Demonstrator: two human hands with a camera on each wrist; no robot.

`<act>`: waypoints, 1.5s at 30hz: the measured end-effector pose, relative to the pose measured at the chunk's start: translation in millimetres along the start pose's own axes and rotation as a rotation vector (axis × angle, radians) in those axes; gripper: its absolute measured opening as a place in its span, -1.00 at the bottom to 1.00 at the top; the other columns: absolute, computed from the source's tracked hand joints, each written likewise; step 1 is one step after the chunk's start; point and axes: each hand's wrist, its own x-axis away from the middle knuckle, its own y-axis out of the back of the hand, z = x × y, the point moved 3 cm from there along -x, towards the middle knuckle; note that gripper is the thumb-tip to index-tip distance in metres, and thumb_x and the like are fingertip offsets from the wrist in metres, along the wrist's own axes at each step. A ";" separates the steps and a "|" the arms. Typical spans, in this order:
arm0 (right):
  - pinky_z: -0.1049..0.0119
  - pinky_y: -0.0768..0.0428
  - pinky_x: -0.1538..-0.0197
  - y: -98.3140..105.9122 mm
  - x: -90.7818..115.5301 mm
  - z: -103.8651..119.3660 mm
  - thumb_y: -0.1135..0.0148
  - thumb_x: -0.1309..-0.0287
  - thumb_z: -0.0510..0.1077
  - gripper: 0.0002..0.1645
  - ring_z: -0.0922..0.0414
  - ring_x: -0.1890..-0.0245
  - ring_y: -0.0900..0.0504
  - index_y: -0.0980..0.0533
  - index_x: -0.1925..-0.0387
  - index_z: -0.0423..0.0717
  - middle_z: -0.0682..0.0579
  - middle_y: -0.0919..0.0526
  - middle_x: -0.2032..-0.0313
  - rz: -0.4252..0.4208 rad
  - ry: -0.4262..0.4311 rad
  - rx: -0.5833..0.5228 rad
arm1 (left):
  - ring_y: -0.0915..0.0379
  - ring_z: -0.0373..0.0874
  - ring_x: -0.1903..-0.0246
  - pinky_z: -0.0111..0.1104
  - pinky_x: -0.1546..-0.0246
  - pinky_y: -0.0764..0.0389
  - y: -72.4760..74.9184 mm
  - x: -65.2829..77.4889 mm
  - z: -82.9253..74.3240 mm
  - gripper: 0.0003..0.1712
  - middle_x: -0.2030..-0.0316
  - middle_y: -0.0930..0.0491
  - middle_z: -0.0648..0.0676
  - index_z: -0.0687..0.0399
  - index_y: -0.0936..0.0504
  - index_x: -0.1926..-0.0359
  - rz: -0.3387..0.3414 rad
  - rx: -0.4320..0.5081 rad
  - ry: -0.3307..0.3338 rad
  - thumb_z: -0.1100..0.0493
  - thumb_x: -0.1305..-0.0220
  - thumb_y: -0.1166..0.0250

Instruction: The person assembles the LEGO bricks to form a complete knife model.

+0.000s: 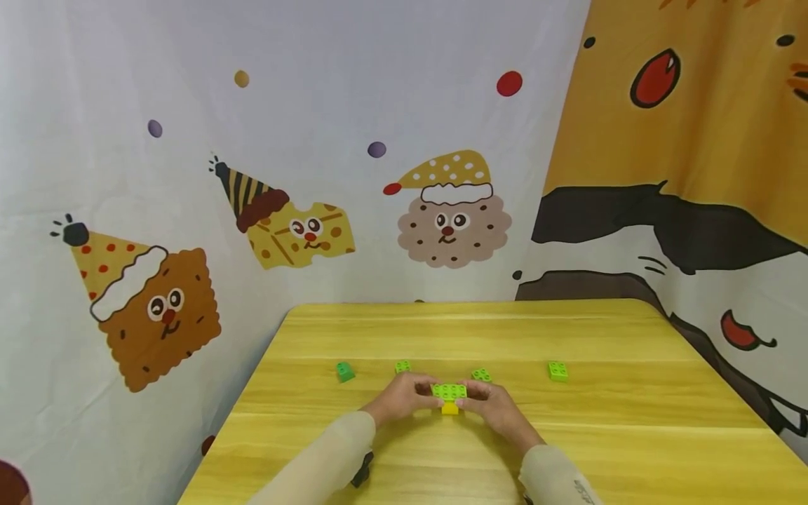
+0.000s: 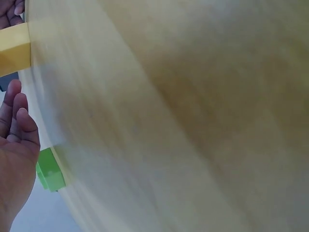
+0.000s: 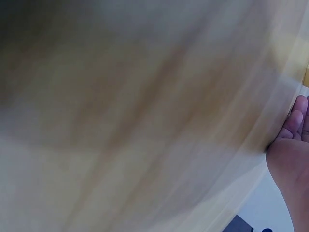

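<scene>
A lime green building brick (image 1: pixel 449 391) with two rows of studs sits over a yellow brick (image 1: pixel 450 408), near the middle of the table. My left hand (image 1: pixel 402 398) pinches the green brick's left end between thumb and fingers, and my right hand (image 1: pixel 499 408) pinches its right end. From the left wrist, the yellow brick (image 2: pixel 15 48) shows large at the edge, just beyond the curled fingers of the left hand (image 2: pixel 17 164). In the right wrist view only part of the right hand (image 3: pixel 292 150) appears; what it grips is mostly out of frame.
Behind the hands, a dark green brick (image 1: pixel 344 372) and lime bricks (image 1: pixel 402 366), (image 1: pixel 482 375), (image 1: pixel 558 371) lie in a loose row on the wooden table (image 1: pixel 631 449). A cloth with cartoon prints (image 1: pixel 379 84) hangs behind the table. A black object (image 1: pixel 362 470) shows beside the left sleeve.
</scene>
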 end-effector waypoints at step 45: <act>0.06 -0.53 -0.06 4.0 -3.1 -2.8 -0.47 -0.11 -0.14 -0.44 0.07 0.05 -0.59 -0.57 -0.15 -0.19 -0.01 -0.66 0.03 -0.029 -0.043 -0.033 | -0.51 -0.08 0.19 -0.22 0.18 -0.56 37.9 11.2 9.5 -0.47 0.16 -0.60 0.01 0.14 -0.61 -0.17 -0.242 0.087 0.042 -0.12 -0.36 -0.29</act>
